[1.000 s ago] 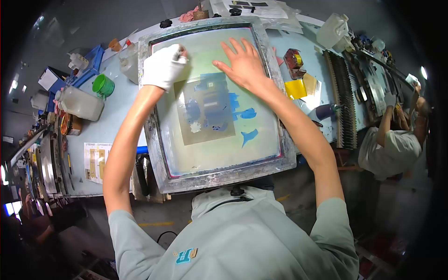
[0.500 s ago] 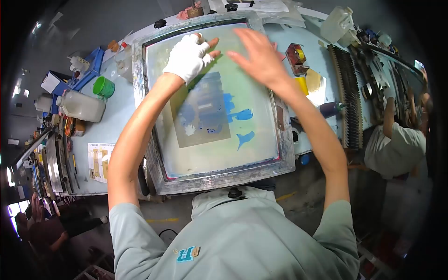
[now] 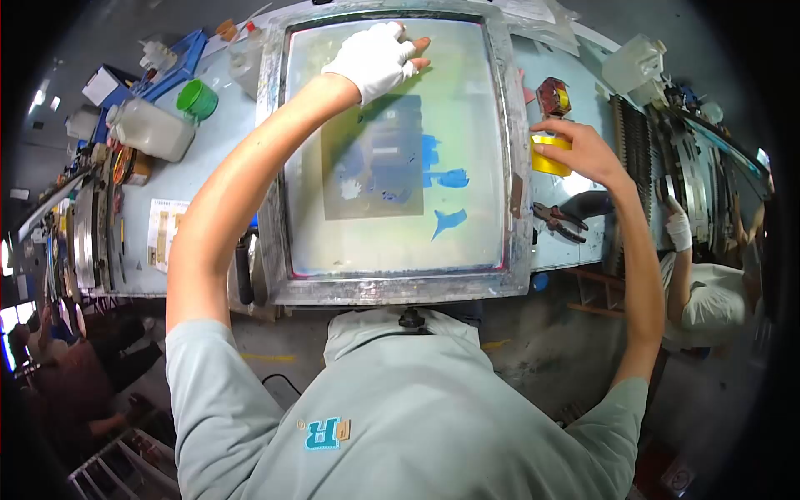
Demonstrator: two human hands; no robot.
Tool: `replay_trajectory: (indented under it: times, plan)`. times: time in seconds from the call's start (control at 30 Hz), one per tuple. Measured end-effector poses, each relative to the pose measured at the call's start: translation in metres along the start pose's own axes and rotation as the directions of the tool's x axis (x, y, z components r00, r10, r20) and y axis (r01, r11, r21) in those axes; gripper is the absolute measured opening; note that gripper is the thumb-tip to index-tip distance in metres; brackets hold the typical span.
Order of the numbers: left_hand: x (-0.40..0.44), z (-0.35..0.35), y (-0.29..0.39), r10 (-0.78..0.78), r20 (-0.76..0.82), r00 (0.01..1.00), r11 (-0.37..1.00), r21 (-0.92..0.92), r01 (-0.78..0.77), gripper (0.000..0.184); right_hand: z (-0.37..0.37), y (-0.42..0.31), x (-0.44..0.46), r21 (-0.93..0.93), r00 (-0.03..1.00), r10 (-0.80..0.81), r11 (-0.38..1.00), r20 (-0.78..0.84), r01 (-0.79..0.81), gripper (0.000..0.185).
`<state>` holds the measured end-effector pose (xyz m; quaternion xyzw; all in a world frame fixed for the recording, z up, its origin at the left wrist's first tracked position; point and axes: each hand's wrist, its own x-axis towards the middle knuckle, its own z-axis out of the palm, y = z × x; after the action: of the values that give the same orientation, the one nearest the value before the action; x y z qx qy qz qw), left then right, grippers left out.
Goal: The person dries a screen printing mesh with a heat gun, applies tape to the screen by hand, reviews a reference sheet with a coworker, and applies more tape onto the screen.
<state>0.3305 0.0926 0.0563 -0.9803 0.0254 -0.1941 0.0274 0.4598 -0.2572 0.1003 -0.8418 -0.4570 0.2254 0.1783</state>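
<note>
A metal-framed screen [image 3: 375, 250] lies on the bench, bearing a grey rectangle [image 3: 408, 200] with blue patches beside it. Over the upper part of its mesh is my left hand [image 3: 372, 62], in a white glove with bare fingertips spread; nothing shows in it. Off the right edge of the frame, my bare right hand [image 3: 579, 150] has its thumb and fingers around a roll of yellow tape [image 3: 550, 158]. Pliers [image 3: 560, 222] with dark handles lie just below that hand. Behind it sits a red tape dispenser [image 3: 553, 97].
On the left are a white jug [image 3: 150, 129], a green cup [image 3: 197, 100] and a printed sheet [image 3: 162, 233]. A toothed black rack [image 3: 633, 150] and a clear jug [image 3: 635, 62] are at the right. A co-worker [image 3: 708, 292] is at the far right.
My right hand has left the mesh, moved right and taken hold of the yellow tape roll. My left hand has moved up and right over the mesh. The view has shifted.
</note>
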Motion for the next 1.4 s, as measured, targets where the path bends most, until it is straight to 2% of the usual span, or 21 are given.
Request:
replay_trajectory:
  times: [0.17,0.2,0.23,0.27,0.33,0.37,0.4,0.5,0.57,0.63,0.67,0.7,0.77,0.8,0.83,0.9,1.13,1.2,1.3,1.37,1.4]
  plan:
    - [-0.009,-0.023,0.002,0.002,0.064,0.998,1.0,-0.022,0.0,0.041,-0.003,-0.01,-0.001,0.041,0.997,0.038,0.998,0.07,-0.041,0.039]
    - [-0.013,-0.028,0.01,0.025,0.065,0.998,0.999,-0.049,-0.022,0.038,-0.001,-0.009,-0.003,0.009,0.999,-0.051,0.999,0.008,0.051,0.037]
    - [-0.021,-0.032,0.028,0.046,-0.05,0.998,0.995,-0.087,-0.05,0.034,-0.003,-0.007,-0.002,-0.019,0.998,-0.065,0.998,0.02,0.066,0.034]
    - [-0.03,-0.037,0.056,0.042,-0.086,0.995,0.965,-0.254,-0.063,0.028,-0.004,-0.007,-0.004,-0.054,0.996,-0.092,0.994,-0.009,0.091,0.033]
    - [-0.048,-0.078,0.112,0.064,0.201,0.977,0.881,-0.472,0.039,0.021,-0.008,-0.022,-0.007,-0.104,0.993,-0.108,0.989,-0.036,0.104,0.032]
    - [-0.06,-0.055,0.127,0.089,0.123,0.988,0.791,-0.611,0.005,0.017,-0.012,-0.033,-0.01,-0.12,0.995,-0.089,0.989,-0.036,0.085,0.032]
    - [-0.06,-0.062,0.141,0.101,0.289,0.952,0.785,-0.611,0.102,0.014,-0.011,-0.035,-0.009,-0.177,0.99,-0.134,0.976,-0.047,0.124,0.031]
    - [-0.074,-0.028,0.157,0.092,0.031,0.995,0.743,-0.667,-0.048,0.015,-0.018,-0.058,-0.013,-0.317,0.986,-0.157,0.939,-0.052,0.133,0.029]
    - [-0.068,-0.027,0.163,0.078,0.094,0.992,0.735,-0.679,0.006,0.016,-0.026,-0.076,-0.015,-0.411,0.991,-0.13,0.903,0.012,0.123,0.028]
    - [-0.066,-0.037,0.162,0.098,0.234,0.967,0.751,-0.655,0.083,0.02,-0.028,-0.08,-0.019,-0.613,0.973,-0.223,0.762,0.053,0.208,0.028]
    - [-0.073,-0.03,0.164,0.045,0.126,0.991,0.735,-0.676,0.052,0.023,-0.029,-0.081,-0.019,-0.626,0.97,-0.237,0.748,0.056,0.219,0.028]
    - [-0.072,-0.033,0.164,0.038,0.181,0.983,0.696,-0.71,0.104,0.024,-0.028,-0.085,-0.018,-0.641,0.965,-0.254,0.732,0.061,0.233,0.028]
    - [-0.072,-0.017,0.175,-0.001,0.093,0.996,0.749,-0.66,0.062,0.027,-0.025,-0.096,-0.02,-0.523,0.969,-0.245,0.821,0.036,0.227,0.027]
    - [-0.071,-0.022,0.171,-0.032,0.218,0.975,0.668,-0.721,0.183,0.028,-0.025,-0.1,-0.018,-0.52,0.958,-0.281,0.811,0.057,0.269,0.027]
    - [-0.071,-0.02,0.173,-0.06,0.235,0.97,0.653,-0.726,0.216,0.024,-0.026,-0.103,-0.018,-0.521,0.96,-0.272,0.811,0.07,0.268,0.027]
    - [-0.071,-0.025,0.17,0.046,0.216,0.975,0.749,-0.654,0.11,0.022,-0.028,-0.106,-0.018,-0.529,0.966,-0.244,0.81,0.09,0.254,0.025]
    - [-0.074,-0.024,0.166,-0.017,0.184,0.983,0.677,-0.721,0.147,0.039,-0.034,-0.123,-0.019,-0.389,0.976,-0.197,0.895,0.092,0.218,0.025]
    - [-0.073,-0.026,0.165,0.001,0.265,0.964,0.66,-0.725,0.199,0.044,-0.045,-0.132,-0.022,-0.354,0.993,-0.075,0.929,0.095,0.104,0.023]
    - [-0.065,-0.039,0.155,0.086,0.42,0.903,0.632,-0.724,0.276,0.059,-0.053,-0.136,-0.029,-0.079,0.997,-0.075,0.994,0.019,0.076,0.024]
    - [-0.066,-0.047,0.148,-0.12,0.392,0.912,0.131,-0.905,0.406,0.074,-0.057,-0.143,-0.032,-0.021,0.997,0.02,1.0,0.071,-0.019,0.027]
    - [-0.07,-0.052,0.143,-0.146,0.357,0.923,0.078,-0.926,0.37,0.081,-0.053,-0.138,-0.034,0.069,0.998,-0.001,0.998,0.059,-0.003,0.029]
